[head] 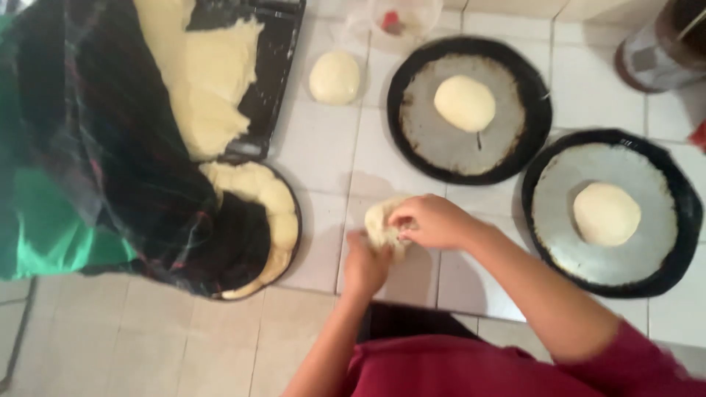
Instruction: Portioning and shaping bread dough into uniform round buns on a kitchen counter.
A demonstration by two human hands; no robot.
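Note:
Both my hands work a lump of pale dough (381, 219) on the white tiled counter (316, 147). My right hand (434, 220) covers its right side from above, fingers curled on it. My left hand (365, 266) grips it from below. A round dark pan (471, 158) behind holds a smooth dough ball (464, 103). A second round pan (665, 220) at the right holds another ball (606, 213). A loose dough ball (334, 77) lies on the tiles at the back.
A dark rectangular tray (276, 66) with a big mass of dough (213, 81) sits back left, partly under a dark and green cloth (88, 162). A round pan with dough (283, 213) peeks from under it. A clear container (401, 18) and a jar (658, 51) stand behind.

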